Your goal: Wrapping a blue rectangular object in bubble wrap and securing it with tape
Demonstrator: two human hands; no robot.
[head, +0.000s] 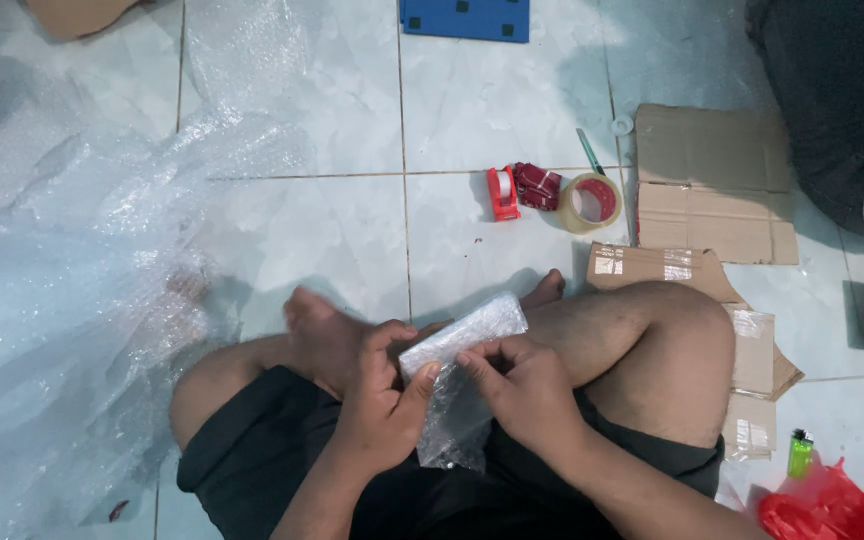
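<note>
Both of our hands close on a small parcel swathed in bubble wrap, held just above our crossed legs as we sit on the pale tiled floor. Our left hand cups it from below, thumb and fingers pinching its near end, while our right hand presses fingertips along its upper edge, seemingly to keep the wrap tight around whatever is inside (the contents are hidden). A loose tail of wrap hangs down between the two hands, over our dark shorts. The parcel lies slantwise, its far end poking out past both grips toward our right knee.

Supplies sit within arm's reach ahead: a red tape dispenser, a roll of clear tape and a green-handled cutter, just beside flattened cardboard. A big sheet of bubble wrap spreads over the floor to our left. A green lighter and a red plastic bag lie to our right.
</note>
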